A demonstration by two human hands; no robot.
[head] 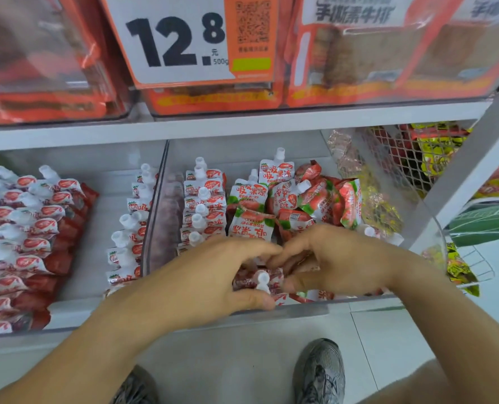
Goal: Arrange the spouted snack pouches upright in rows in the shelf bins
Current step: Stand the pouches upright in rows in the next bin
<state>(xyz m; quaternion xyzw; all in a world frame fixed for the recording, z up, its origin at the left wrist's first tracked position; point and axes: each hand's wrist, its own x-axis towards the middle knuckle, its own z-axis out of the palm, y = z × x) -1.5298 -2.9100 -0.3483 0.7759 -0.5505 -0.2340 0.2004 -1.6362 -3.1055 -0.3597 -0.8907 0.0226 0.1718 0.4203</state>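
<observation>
- Shop floor tiles (242, 360) and two grey shoes are seen nearest the camera, below the clear middle bin (300, 309), which serves as landmark.
- At the bin's front wall, both hands are brought together over a small bunch of spouted pouches (261, 282); one white spout is seen poking up between them.
- Left hand (213, 275): fingers curled round the bunch from the left, thumb pressed along its front, just inside the bin's front edge.
- Right hand (327, 260): fingers curled onto the same bunch from the right, thumb tucked low; exact pouch count cannot be told.
- Just behind the hands, on the bin's left side, one finished row (201, 205) is stood upright, spouts up.
- Behind the hands, centre to right of the bin, a loose heap (309, 199) is lying tilted and flat, unsorted; a few pouches behind it are upright.
- Left of the bin, a neighbouring bin (76, 304) is already filled with rows.
- Above the bin, a price card (178, 39) reading 12.8 is hung on the upper shelf.
- Step judged: a second row is being started at the bin's front; task judged under half done for this bin.
- Next move judged: bunch to be squared, spouts up, set beside the finished row; care needed so pouches do not flop over.
</observation>
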